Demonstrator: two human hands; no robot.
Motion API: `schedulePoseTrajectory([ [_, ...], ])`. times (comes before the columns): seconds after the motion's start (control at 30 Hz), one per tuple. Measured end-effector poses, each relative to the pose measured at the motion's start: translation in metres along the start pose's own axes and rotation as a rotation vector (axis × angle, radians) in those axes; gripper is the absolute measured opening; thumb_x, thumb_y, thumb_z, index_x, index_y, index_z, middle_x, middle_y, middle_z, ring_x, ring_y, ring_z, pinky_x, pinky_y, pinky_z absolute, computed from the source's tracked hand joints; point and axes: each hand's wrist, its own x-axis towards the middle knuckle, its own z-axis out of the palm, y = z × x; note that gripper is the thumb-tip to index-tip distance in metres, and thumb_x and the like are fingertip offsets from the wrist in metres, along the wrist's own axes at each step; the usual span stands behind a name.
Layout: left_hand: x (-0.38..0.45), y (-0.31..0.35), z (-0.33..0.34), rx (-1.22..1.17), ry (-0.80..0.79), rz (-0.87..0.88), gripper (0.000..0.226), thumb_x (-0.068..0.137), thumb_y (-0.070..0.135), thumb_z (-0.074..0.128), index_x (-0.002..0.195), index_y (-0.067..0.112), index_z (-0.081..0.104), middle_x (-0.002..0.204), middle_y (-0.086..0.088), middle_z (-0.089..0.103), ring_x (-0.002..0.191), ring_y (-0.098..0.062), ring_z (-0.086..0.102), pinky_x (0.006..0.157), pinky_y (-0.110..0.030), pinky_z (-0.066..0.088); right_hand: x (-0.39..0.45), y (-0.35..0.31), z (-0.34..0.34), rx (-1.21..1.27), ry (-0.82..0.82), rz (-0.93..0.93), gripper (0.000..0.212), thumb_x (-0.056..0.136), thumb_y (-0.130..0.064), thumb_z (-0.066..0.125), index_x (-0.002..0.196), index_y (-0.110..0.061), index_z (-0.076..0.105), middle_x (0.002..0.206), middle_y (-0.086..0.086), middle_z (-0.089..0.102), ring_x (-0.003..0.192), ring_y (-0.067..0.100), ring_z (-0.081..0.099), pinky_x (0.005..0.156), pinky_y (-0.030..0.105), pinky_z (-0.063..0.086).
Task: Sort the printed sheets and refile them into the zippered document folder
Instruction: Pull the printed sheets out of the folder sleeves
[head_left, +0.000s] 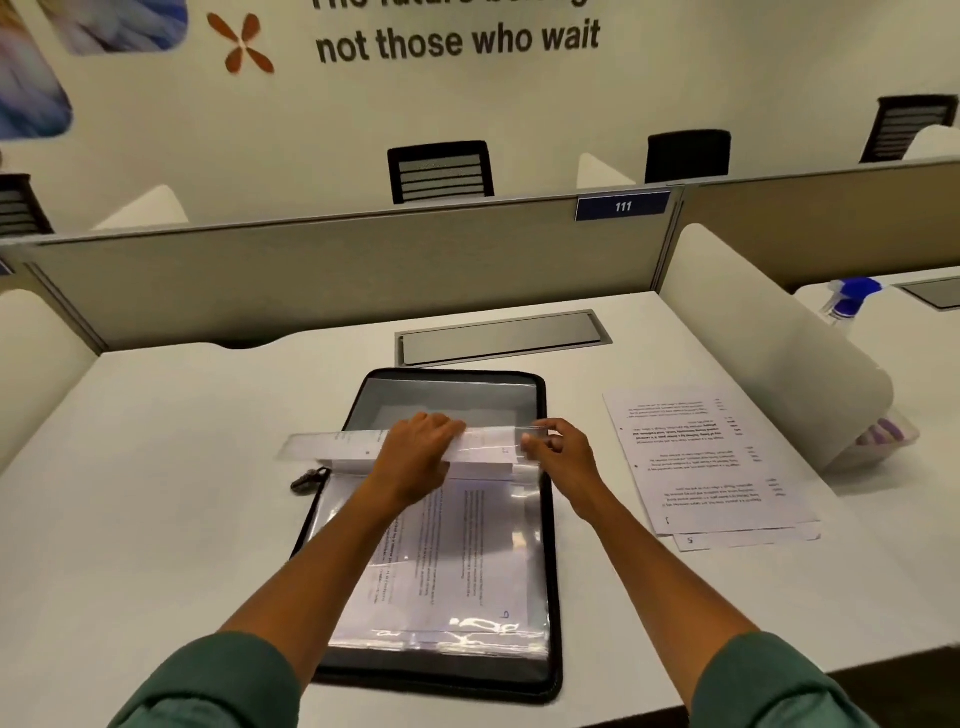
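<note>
Desk (156, 467): white office desk, partition along the far edge, everything sits on this.
Sleeves: green sleeves at the near edge, both forearms reaching out over the folder.
Folder (553, 597): black zippered document folder lying open flat in the middle of the desk, long side running near to far. Zipper pull (307, 479) dangles off its left edge.
Near half of folder: clear plastic sleeves (467, 571) stacked in it, a printed page showing through the top one, pretty glossy with glare near the bottom.
Left hand (415, 449): palm down, fingers curled over the top of a sheet (332, 444) that's standing up on edge across the middle of the folder, so the grip is wrapped on that sheet.
Right hand (561, 449): just right of the left one, thumb and fingers pinching the right end of a clear sleeve edge around that same sheet. Can't really tell if the paper is inside the plastic or just behind it.
Far half of folder: greyish inner pocket, nothing readable in it.
Loose sheets (711, 462): small pile of printed pages on the desk right of the folder, not touching it, text upside down from here.
Cable hatch (498, 338): grey flap in the desk just beyond the folder.
Spray bottle (852, 301): blue-topped, far right on the next desk.
Background: number plate 111 (622, 206) on the partition, black chairs (440, 171) behind it, wall lettering above.
</note>
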Motion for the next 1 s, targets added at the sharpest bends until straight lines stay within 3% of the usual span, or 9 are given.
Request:
schedulePoseTrajectory([
  [0.07,0.008,-0.001,-0.007,-0.029,0.077,0.019,0.025,0.083,0.012,0.072,0.108,0.012,0.07,0.104,-0.009,0.07,0.093,-0.027,0.064,0.079,-0.038,0.052,-0.002,-0.002,-0.003,0.057,-0.015,-0.004,0.019,0.096,-0.031,0.061,0.11,-0.018,0.064,0.098,0.002,0.073,0.089,0.013,0.071,0.082,0.025,0.057],
  [0.13,0.016,0.001,-0.013,-0.045,0.111,0.004,0.007,0.086,0.014,0.071,0.092,0.011,0.074,0.089,-0.007,0.07,0.078,-0.024,0.065,0.067,-0.032,0.052,-0.002,-0.003,-0.008,0.127,-0.012,0.022,0.028,0.102,-0.038,0.049,0.108,-0.018,0.067,0.098,0.002,0.073,0.088,0.013,0.07,0.082,0.028,0.057],
  [0.2,0.023,0.003,-0.016,-0.083,0.125,-0.042,0.008,0.088,0.018,0.072,0.087,0.01,0.073,0.085,-0.006,0.069,0.073,-0.021,0.064,0.063,-0.027,0.047,-0.002,-0.001,-0.014,0.191,0.024,0.034,0.032,0.104,-0.035,0.045,0.106,-0.015,0.069,0.097,0.006,0.073,0.089,0.017,0.07,0.079,0.029,0.057],
  [0.3,0.03,0.002,-0.018,-0.167,0.084,-0.168,0.013,0.09,0.023,0.07,0.088,0.01,0.071,0.083,-0.003,0.064,0.073,-0.015,0.057,0.066,-0.022,0.038,-0.003,0.005,-0.023,0.186,0.041,0.013,0.013,0.098,-0.02,0.06,0.104,-0.012,0.069,0.096,0.011,0.073,0.092,0.027,0.07,0.075,0.028,0.058],
  [0.37,0.035,0.0,-0.017,-0.205,0.04,-0.215,0.014,0.089,0.024,0.072,0.086,0.01,0.071,0.081,-0.001,0.062,0.072,-0.014,0.055,0.064,-0.021,0.036,-0.004,0.008,-0.026,0.14,-0.004,-0.002,0.012,0.095,-0.01,0.062,0.106,-0.011,0.069,0.098,0.01,0.073,0.095,0.026,0.07,0.08,0.03,0.059],
  [0.47,0.04,-0.004,-0.016,-0.25,-0.004,-0.241,0.013,0.086,0.023,0.075,0.082,0.011,0.071,0.079,-0.002,0.064,0.073,-0.017,0.061,0.065,-0.026,0.045,-0.004,0.007,-0.026,0.072,-0.048,-0.017,0.021,0.095,-0.001,0.058,0.107,-0.012,0.07,0.101,0.006,0.073,0.096,0.018,0.07,0.09,0.034,0.057],
  [0.53,0.045,-0.005,-0.016,-0.265,-0.017,-0.257,0.014,0.083,0.024,0.077,0.079,0.012,0.071,0.077,-0.004,0.065,0.072,-0.018,0.062,0.066,-0.029,0.05,-0.003,0.005,-0.025,0.059,-0.031,-0.029,0.024,0.093,0.004,0.054,0.102,-0.012,0.071,0.097,0.005,0.072,0.089,0.015,0.069,0.089,0.034,0.058],
  [0.77,0.052,-0.004,-0.02,-0.301,-0.018,-0.292,0.019,0.08,0.025,0.079,0.075,0.011,0.068,0.069,0.001,0.059,0.063,-0.012,0.054,0.057,-0.021,0.037,-0.003,0.013,-0.028,0.037,-0.045,-0.027,0.023,0.093,0.003,0.055,0.091,-0.014,0.071,0.09,0.01,0.072,0.087,0.027,0.071,0.086,0.038,0.06],
  [1.0,0.055,-0.006,-0.033,-0.357,-0.073,-0.237,0.021,0.082,0.024,0.078,0.07,0.015,0.063,0.062,0.013,0.053,0.06,-0.003,0.052,0.056,-0.013,0.033,0.001,0.014,-0.025,0.063,-0.243,0.042,0.023,0.097,-0.004,0.058,0.118,-0.006,0.069,0.114,0.007,0.072,0.085,0.027,0.074,0.084,0.039,0.06],
])
